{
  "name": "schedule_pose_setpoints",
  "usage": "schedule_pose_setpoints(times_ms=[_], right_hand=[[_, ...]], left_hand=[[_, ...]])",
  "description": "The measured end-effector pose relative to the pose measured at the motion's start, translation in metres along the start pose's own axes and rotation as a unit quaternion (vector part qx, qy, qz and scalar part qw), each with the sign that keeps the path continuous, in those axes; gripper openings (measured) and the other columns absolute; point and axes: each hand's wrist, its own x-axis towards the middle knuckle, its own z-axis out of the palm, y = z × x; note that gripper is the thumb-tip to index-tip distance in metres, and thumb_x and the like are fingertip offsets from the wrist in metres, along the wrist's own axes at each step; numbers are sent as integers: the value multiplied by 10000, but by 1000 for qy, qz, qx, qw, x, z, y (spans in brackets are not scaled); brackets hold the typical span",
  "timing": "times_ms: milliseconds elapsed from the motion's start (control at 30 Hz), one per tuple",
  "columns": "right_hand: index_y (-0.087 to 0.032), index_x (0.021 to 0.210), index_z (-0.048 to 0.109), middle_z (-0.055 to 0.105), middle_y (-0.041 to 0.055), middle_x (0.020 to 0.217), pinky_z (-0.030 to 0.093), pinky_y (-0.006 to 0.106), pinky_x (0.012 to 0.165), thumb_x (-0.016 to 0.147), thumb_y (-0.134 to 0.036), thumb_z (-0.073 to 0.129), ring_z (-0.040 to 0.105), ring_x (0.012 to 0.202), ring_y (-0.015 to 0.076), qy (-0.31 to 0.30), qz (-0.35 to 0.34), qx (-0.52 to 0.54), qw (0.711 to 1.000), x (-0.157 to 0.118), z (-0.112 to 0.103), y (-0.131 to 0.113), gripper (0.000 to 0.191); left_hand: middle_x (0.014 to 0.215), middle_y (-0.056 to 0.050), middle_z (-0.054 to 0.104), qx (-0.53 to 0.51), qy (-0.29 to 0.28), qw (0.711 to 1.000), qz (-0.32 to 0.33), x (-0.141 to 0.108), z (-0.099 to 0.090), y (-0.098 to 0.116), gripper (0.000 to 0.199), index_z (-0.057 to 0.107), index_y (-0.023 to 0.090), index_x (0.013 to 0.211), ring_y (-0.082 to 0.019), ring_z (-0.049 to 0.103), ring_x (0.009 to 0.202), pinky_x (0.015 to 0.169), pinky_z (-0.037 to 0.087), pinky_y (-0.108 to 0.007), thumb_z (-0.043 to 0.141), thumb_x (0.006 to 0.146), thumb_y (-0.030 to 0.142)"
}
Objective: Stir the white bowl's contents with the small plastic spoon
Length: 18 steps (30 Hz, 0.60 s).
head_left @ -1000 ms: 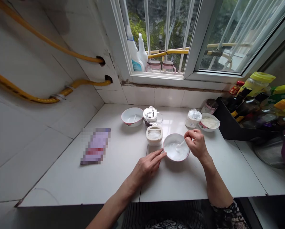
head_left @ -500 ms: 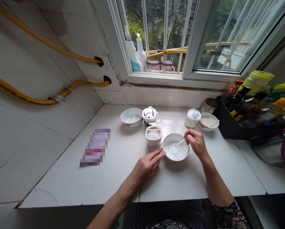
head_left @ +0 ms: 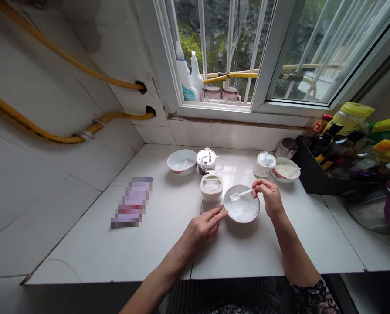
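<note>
In the head view a white bowl (head_left: 242,221) with a red rim stands on the counter, white stuff spread over its inside. My right hand (head_left: 268,197) pinches the handle of a small white spoon (head_left: 235,196), whose flat scoop is over the bowl's left side. Fingers of my left hand (head_left: 205,226) are stretched out, their tips touching the bowl's lower left rim. Just left of the bowl is a white seasoning jar (head_left: 211,195) with white contents. Behind it stands another seasoning jar (head_left: 206,158), its clear lid raised and its contents dark.
A second bowl (head_left: 177,170) with a spoon stands back left. Back right are a closed white jar (head_left: 264,164) and a flowered bowl (head_left: 281,178) of white food. A black box (head_left: 312,179) of bottles borders the right. A blurred purple packet (head_left: 133,203) lies left.
The spoon has lifted from the white contents and shifted slightly left, its scoop now showing clearly. My left hand stays at the rim. The view has tilted slightly.
</note>
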Motion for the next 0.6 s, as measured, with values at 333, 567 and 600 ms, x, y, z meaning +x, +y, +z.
schedule_pose_setpoints(times_ms=[333, 567, 600], right_hand=[[-230, 904, 611, 712, 44, 785, 489, 403, 848, 911, -248, 503, 651, 757, 209, -10, -259, -179, 949, -12, 38, 5, 110], [-240, 881, 612, 714, 18, 767, 422, 433, 951, 895, -133, 460, 632, 723, 200, 2, -404, -292, 867, -16, 25, 4, 187], [-242, 860, 609, 696, 12, 724, 433, 431, 929, 888, -152, 463, 623, 716, 209, 29, -385, -281, 879, -15, 19, 3, 174]], left_hand=[[1243, -135, 684, 0, 4, 1000, -2, 2, 0, 1, 472, 530, 179, 1396, -212, 700, 1106, 883, 632, -334, 436, 955, 38], [1253, -136, 680, 4, -1, 1000, 0, 0, 1, 0, 467, 534, 174, 1390, -212, 695, 1117, 884, 635, -334, 431, 956, 34], [1259, -137, 677, 3, -3, 1000, 0, 0, 1, -1, 474, 533, 173, 1391, -212, 691, 1127, 890, 633, -338, 431, 951, 30]])
